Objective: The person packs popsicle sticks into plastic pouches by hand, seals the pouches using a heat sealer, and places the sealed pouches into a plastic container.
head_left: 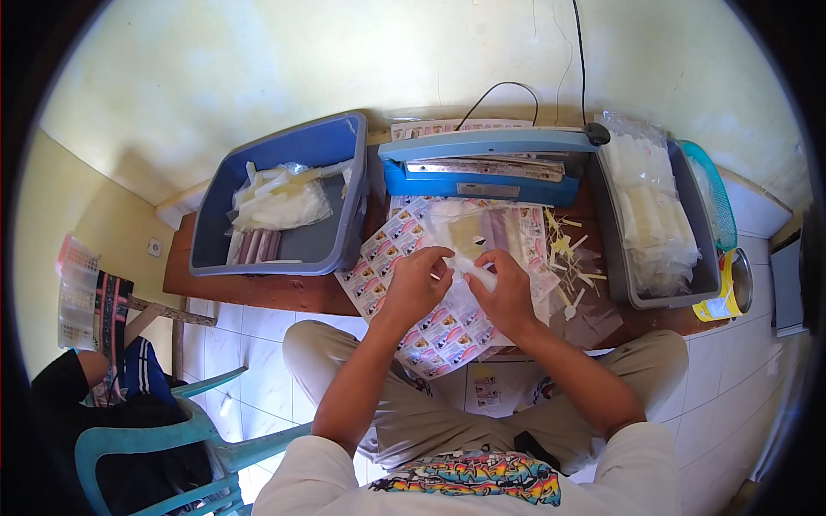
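Between my two hands is a crumpled, whitish translucent plastic bag (483, 277), its contents hard to make out. My left hand (420, 282) pinches its left side with thumb and fingers. On the other side, my right hand (503, 297) has closed fingers on it. Beneath them lie printed label sheets (456, 335). Just beyond my fingertips are clear packets with yellowish and purple contents (495, 230). A blue impulse heat sealer (482, 182) stands behind these, its long handle across the top.
At left, a blue-grey tub (318, 249) holds filled plastic bags. A grey tub (632, 297) at right is piled with packets, beside a green basket (718, 198) and yellow tin (727, 288). Cut strips (568, 249) litter the table. Another person sits near a green chair (142, 439).
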Demonstrator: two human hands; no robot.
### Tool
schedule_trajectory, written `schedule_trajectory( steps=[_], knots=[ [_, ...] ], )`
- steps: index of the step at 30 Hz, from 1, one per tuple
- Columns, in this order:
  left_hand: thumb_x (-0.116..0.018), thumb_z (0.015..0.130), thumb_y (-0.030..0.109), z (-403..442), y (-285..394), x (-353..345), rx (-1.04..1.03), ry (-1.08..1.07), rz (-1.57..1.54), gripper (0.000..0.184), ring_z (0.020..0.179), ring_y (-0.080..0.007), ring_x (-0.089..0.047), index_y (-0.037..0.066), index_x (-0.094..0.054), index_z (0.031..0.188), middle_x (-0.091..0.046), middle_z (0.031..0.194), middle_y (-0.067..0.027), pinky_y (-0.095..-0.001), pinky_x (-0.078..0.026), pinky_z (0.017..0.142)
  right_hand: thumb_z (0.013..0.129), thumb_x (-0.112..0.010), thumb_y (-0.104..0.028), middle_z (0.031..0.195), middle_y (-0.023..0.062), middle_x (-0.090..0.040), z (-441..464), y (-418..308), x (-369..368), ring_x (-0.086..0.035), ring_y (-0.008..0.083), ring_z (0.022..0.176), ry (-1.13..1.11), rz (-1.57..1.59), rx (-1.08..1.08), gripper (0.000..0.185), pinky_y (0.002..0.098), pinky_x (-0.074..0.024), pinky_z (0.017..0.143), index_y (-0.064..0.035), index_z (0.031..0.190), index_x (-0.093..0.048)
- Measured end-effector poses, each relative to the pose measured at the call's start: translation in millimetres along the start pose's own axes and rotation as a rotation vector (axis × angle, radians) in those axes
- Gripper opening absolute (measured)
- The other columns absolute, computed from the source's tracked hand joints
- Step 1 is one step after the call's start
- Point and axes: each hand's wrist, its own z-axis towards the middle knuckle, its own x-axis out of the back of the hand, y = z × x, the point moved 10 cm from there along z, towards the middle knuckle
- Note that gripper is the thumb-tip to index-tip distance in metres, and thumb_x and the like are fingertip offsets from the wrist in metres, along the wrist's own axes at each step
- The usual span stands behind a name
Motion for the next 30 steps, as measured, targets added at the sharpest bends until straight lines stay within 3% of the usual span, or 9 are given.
schedule_trajectory(
  steps=[11, 16, 20, 22, 26, 30],
  knots=[
    [-0.078, 0.083, -0.006, -12, -20, 3, 0.031, -0.037, 0.087, 0.044, 0.086, -0.0256, -0.076, 0.003, -0.072, 0.126, -0.072, 0.100, -0.0134, -0.0373, -0.063, 0.082, 0.084, -0.081, -0.002, 0.118, 0.0161, -0.070, -11, -18, -35, -0.070, 0.0353, 0.110, -0.149, -0.022, 0.176, 0.043, 0.0445, -0.0580, 0.095, -0.0032, 0.124, -0.064],
    [-0.076, 0.082, -0.007, -18, -30, -1, 0.072, -0.037, 0.077, 0.045, 0.085, -0.0275, -0.075, 0.002, -0.072, 0.126, -0.071, 0.099, -0.0140, -0.0374, -0.063, 0.081, 0.084, -0.081, -0.004, 0.112, 0.0110, -0.070, -8, -27, -40, -0.070, 0.0324, 0.105, -0.123, -0.351, 0.378, 0.037, 0.0448, -0.0587, 0.090, -0.0077, 0.119, -0.070],
    [-0.076, 0.082, -0.007, -20, -35, -3, 0.021, -0.035, 0.115, 0.044, 0.082, -0.0283, -0.074, 0.000, -0.072, 0.125, -0.071, 0.100, -0.0152, -0.0373, -0.062, 0.080, 0.086, -0.080, -0.007, 0.111, 0.0091, -0.070, -11, -23, -52, -0.072, 0.0304, 0.099, -0.116, -0.418, 0.396, 0.031, 0.0440, -0.0595, 0.084, -0.0088, 0.116, -0.073],
    [-0.077, 0.082, -0.006, -19, -34, -1, 0.011, -0.039, 0.134, 0.044, 0.082, -0.0288, -0.074, 0.000, -0.072, 0.125, -0.071, 0.100, -0.0154, -0.0376, -0.062, 0.080, 0.087, -0.082, -0.012, 0.106, 0.0101, -0.070, -10, -13, -62, -0.073, 0.0330, 0.090, -0.212, -0.460, 0.282, 0.033, 0.0435, -0.0604, 0.079, -0.0096, 0.119, -0.074],
    [-0.084, 0.080, 0.005, -26, -26, -4, 0.045, -0.049, 0.210, 0.051, 0.097, -0.0316, -0.073, 0.005, -0.069, 0.129, -0.068, 0.108, -0.0127, -0.0428, -0.061, 0.089, 0.087, -0.080, -0.011, 0.105, 0.0108, -0.069, -13, -17, -53, -0.073, 0.0346, 0.085, -0.228, -0.380, 0.249, 0.031, 0.0442, -0.0605, 0.074, -0.0091, 0.118, -0.075],
    [-0.091, 0.078, 0.014, -29, -20, -6, 0.036, 0.008, 0.359, 0.055, 0.109, -0.0344, -0.070, 0.010, -0.066, 0.128, -0.065, 0.117, -0.0105, -0.0467, -0.059, 0.092, 0.085, -0.082, -0.012, 0.110, 0.0107, -0.066, -6, -8, -26, -0.071, 0.0339, 0.098, -0.162, -0.372, 0.261, 0.034, 0.0457, -0.0580, 0.084, -0.0109, 0.119, -0.073]
  ],
)
